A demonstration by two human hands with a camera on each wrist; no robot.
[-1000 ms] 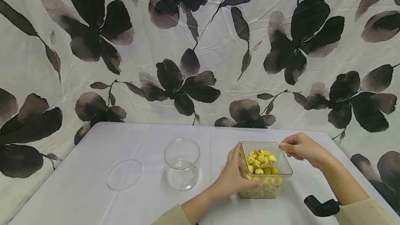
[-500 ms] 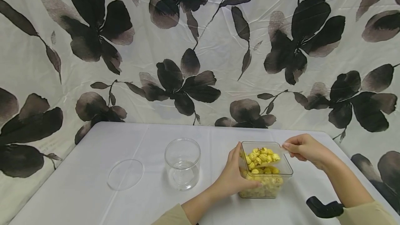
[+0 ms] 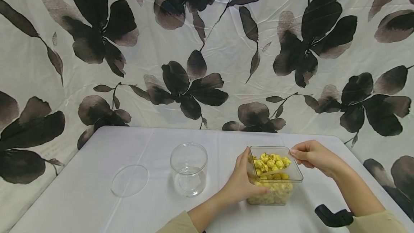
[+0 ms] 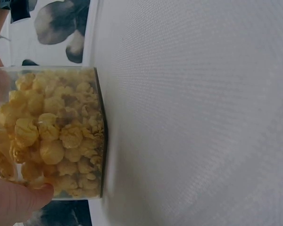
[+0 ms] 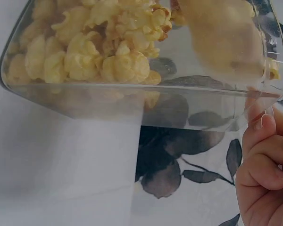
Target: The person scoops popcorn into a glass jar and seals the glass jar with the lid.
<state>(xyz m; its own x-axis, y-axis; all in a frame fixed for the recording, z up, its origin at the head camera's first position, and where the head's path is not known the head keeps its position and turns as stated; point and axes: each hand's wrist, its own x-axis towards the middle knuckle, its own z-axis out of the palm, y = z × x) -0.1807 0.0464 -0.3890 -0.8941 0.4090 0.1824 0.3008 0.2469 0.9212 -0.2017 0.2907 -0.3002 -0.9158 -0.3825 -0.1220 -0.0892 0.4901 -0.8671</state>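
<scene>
A clear square container of yellow popcorn stands on the table's right half. My left hand grips its left side, thumb across the front and fingers along the far left edge. My right hand pinches the thin clear handle of a scoop at the container's right rim. In the right wrist view the scoop's translucent bowl shows inside the container, and my right hand is right at the rim. A heap of popcorn rides on the scoop, above the rest of the popcorn.
A clear round jar stands left of the container, with no lid on it. Farther left, a clear round disc lies flat on the white table. Behind the table hangs a floral cloth.
The scoop has come up inside the container, lifting a heap of popcorn above the rest. My right hand shifted slightly right, then back a little left. My left hand kept its grip.
</scene>
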